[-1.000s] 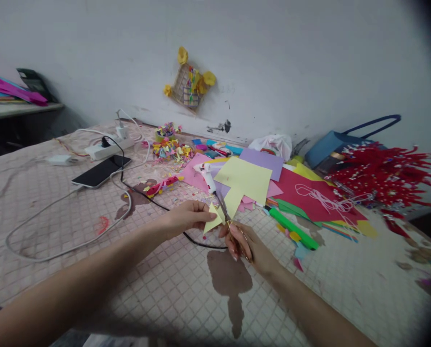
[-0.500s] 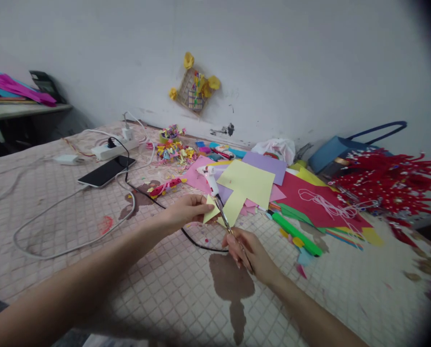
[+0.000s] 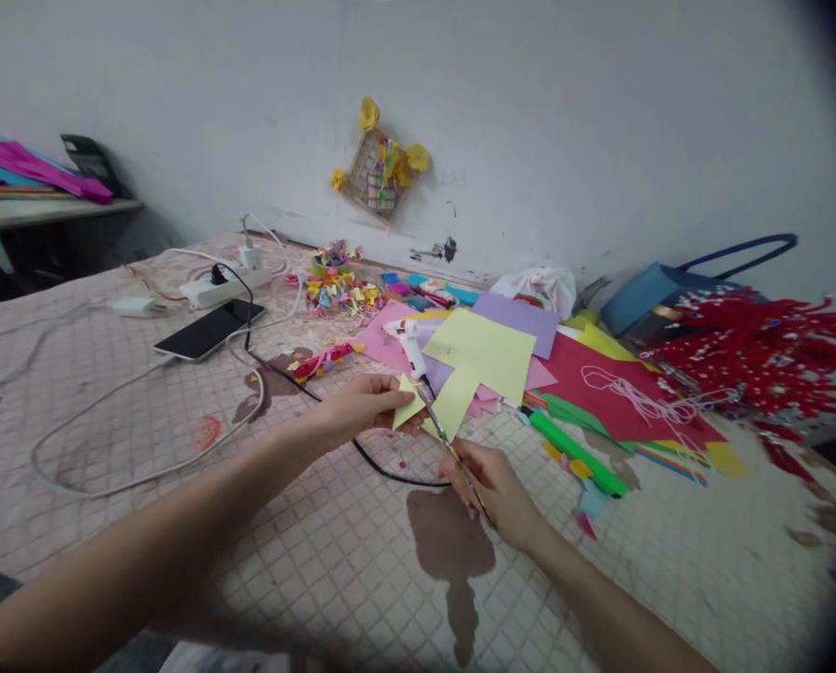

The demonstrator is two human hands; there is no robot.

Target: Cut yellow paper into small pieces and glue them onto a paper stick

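My left hand (image 3: 362, 408) pinches a small pale yellow paper piece (image 3: 410, 408) at its left edge, a little above the patterned sheet. My right hand (image 3: 497, 486) grips a pair of scissors (image 3: 440, 428), whose blades reach up and left into the yellow paper. Just behind the scissors lies a larger pale yellow sheet (image 3: 481, 353) on a spread of coloured paper. A white glue gun (image 3: 410, 344) rests on the pink paper close behind my left hand.
A black cable (image 3: 382, 472) runs under my hands. A phone (image 3: 208, 331), power strip (image 3: 218, 288) and white cables lie at the left. A green marker (image 3: 578, 454), red paper, red tassels (image 3: 761, 350) and a blue bag (image 3: 660, 285) fill the right. Paper scraps (image 3: 338, 288) sit by the wall.
My hands, the yellow piece and the scissors have shifted slightly up and right in view as the camera moved. The scissors' blades sit further into the paper.
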